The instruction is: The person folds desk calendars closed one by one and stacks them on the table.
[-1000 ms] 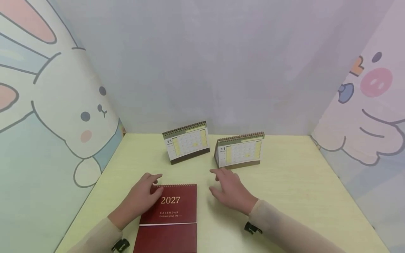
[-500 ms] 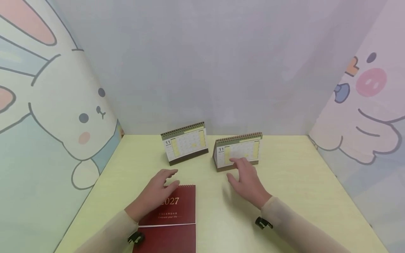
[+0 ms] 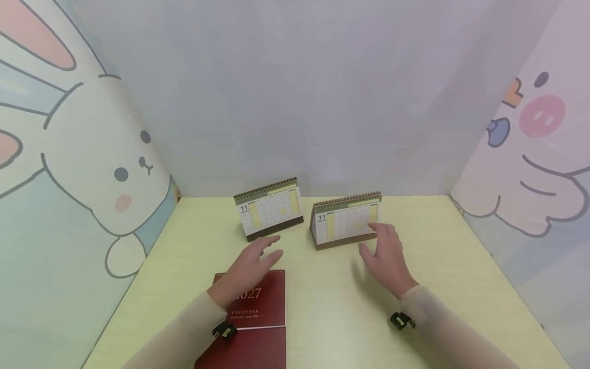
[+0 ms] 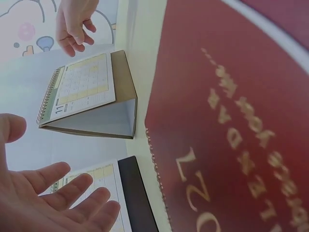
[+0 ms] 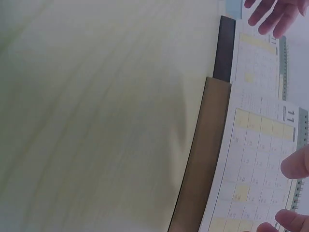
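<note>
My left hand [image 3: 251,266] is over the top part of a dark red 2027 calendar [image 3: 265,343], fingers apart and holding nothing. The left wrist view shows its relaxed fingers [image 4: 72,193] against a desk calendar behind. My right hand [image 3: 387,256] hovers by the lower right corner of the right desk calendar [image 3: 348,223], which stands as a tent with a brown base. It too holds nothing; in the right wrist view its fingertips [image 5: 295,164] overlap that calendar's page. Left of it stands another desk calendar [image 3: 269,210] with a darker base, also turned to month 11.
A pale yellow table [image 3: 318,307] bears all three calendars. Behind it rises a plain grey-white wall [image 3: 295,102]. Side panels carry a cartoon rabbit [image 3: 106,169] on the left and another cartoon animal [image 3: 530,169] on the right.
Both hands have moved to the right and slightly farther from me. The left hand has crossed over the red calendar; the right hand has passed along the right desk calendar's front. The calendars stay in place.
</note>
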The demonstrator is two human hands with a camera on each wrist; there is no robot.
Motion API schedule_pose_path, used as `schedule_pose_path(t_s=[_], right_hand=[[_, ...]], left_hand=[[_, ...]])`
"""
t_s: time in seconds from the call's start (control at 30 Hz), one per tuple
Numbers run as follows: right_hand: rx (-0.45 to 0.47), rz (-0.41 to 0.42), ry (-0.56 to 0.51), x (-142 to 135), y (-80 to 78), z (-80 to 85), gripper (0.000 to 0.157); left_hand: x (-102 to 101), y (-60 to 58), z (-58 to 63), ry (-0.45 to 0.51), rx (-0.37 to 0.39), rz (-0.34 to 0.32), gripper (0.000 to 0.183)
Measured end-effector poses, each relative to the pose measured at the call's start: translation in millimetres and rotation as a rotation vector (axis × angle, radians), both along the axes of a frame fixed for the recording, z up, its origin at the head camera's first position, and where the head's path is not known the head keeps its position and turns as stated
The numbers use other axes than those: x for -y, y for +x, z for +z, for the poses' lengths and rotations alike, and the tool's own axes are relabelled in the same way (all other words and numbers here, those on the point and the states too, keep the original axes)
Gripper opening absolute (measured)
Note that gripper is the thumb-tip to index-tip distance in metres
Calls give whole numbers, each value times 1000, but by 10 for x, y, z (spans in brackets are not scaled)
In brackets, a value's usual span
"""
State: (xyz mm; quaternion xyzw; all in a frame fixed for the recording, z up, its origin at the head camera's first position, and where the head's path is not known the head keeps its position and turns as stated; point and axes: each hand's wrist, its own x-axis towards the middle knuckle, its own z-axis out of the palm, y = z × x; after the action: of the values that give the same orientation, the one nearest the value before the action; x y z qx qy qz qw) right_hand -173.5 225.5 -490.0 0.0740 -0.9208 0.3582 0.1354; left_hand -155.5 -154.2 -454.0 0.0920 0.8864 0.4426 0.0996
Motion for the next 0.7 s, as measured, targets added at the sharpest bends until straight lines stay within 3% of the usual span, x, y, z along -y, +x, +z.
schedule_pose_path(t_s=[0.17,0.4,0.7], right_hand=[[97,-10,-101,-196,-74,30,77],[302,59,-260,-410,-214,-4,93],[339,95,-274,-489,-298,-67,90]], left_hand=[[-111,-130,1,57,12,-28,64],[-239,-294,43,138,55,-55,67],[-420,-503,45,207,65,-76,76]])
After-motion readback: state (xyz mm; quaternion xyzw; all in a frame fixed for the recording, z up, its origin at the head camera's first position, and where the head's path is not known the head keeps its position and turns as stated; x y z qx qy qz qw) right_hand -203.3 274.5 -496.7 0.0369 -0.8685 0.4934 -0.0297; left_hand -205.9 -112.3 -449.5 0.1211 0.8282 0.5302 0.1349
